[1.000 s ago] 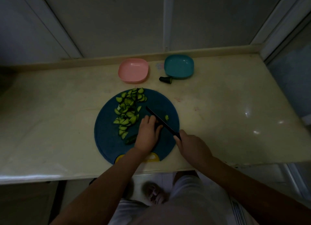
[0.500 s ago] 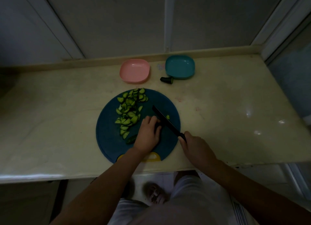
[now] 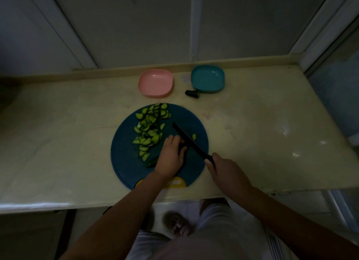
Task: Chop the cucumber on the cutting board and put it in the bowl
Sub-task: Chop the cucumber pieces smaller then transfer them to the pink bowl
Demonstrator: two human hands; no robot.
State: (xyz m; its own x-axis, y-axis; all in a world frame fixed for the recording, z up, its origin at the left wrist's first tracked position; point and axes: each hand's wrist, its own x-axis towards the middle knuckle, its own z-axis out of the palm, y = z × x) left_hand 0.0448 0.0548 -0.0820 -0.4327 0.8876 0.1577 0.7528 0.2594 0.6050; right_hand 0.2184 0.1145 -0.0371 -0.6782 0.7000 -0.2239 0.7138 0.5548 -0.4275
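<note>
My left hand [image 3: 171,156] pins the cucumber stub [image 3: 152,162], right hand [image 3: 227,174] grips the knife [image 3: 189,140]; slices [image 3: 149,129] heaped beyond them; bowls [image 3: 155,82] empty.

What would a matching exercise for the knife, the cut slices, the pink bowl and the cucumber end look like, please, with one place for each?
Things:
1. knife
2. cut slices
3. pink bowl
4. cucumber end

Places:
A. back of the counter, left of the teal bowl
B. held by the right hand
C. on the counter at the teal bowl's front-left corner
D. heaped on the cutting board's far left part

Pairs: 1-B, 2-D, 3-A, 4-C
</note>
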